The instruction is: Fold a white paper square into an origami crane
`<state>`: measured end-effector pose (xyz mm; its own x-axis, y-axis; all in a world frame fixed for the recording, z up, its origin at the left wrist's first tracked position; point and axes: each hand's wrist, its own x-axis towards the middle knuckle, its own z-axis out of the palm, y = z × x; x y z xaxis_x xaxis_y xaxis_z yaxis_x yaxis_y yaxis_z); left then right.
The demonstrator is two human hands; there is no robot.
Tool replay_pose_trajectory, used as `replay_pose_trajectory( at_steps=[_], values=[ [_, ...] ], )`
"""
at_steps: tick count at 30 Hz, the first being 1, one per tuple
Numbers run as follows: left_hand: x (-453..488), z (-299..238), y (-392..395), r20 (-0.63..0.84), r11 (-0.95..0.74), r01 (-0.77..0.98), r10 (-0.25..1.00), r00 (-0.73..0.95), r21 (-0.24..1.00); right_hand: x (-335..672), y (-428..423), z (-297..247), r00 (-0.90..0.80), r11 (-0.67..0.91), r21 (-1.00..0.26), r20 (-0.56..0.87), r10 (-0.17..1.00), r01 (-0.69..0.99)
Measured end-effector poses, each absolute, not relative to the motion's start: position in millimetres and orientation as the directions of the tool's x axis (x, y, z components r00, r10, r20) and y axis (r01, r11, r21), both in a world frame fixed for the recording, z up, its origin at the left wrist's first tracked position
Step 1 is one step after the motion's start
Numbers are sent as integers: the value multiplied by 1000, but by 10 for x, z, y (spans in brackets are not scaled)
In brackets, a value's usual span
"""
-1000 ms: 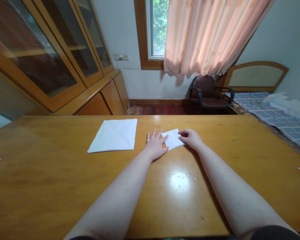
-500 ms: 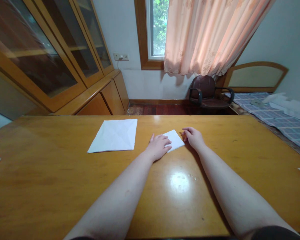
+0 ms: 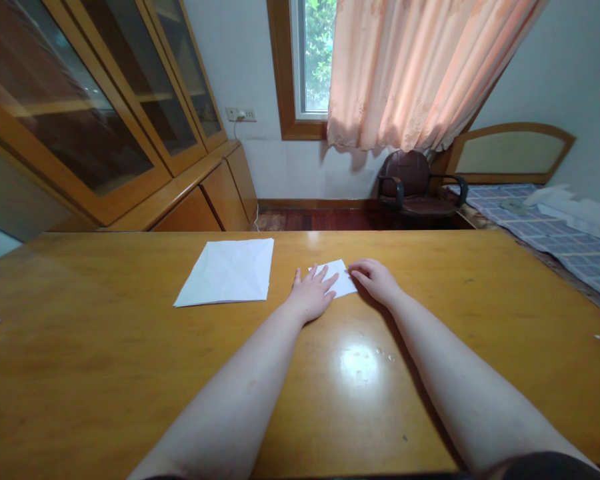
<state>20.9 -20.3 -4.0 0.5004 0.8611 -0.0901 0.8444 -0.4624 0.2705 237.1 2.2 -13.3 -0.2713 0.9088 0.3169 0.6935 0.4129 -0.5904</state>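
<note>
White paper square (image 3: 345,283): on wooden desk (image 3: 130,373), slightly R. of centre, lying flat & turned at an angle, one corner pointing away from the person; L. part hidden by fingers. Prob. folded; no. of layers can't be made out.

L. hand (image 3: 313,295): palm down, fingers fanned apart over L. part of the square; steadying it from above, by the look of it, w/ no pinch visible.

R. hand (image 3: 375,279): beside R. edge of the square, fingers loosely curled, tips at or v. nr the edge. Whether thumb & index close on the paper: can't tell from this angle.

Larger white sheet (image 3: 230,273): L. of both hands, well apart from them, flat on the desk; faint creases, nr edge apparently doubled.

Handling, paper square: presumably v. light & bendable; folded layers, if any, would make it a bit stiffer than single ply. Likely slides easily on the glossy desktop, creases readily & may tear if tugged.

Best hold, paper square: flat fingers on L. half as anchor; thumb & index on the exposed R. edge or nearest free corner, light pressure only.

Desktop finish: varnished, w/ bright glare spot nearer the person than the square.

Background: brown armchair (image 3: 410,190), peach curtain (image 3: 405,73), glass-fronted cabinet (image 3: 185,177), bed w/ checked cover (image 3: 510,213).
</note>
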Motion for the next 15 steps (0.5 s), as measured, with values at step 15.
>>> replay_pose_trajectory(
  at_steps=[15],
  values=[
    [240, -11, -219, -117, -584, 741, 754, 647, 333, 2228, -57, -182, -515, 483, -342, -5, 857, 806]
  ],
)
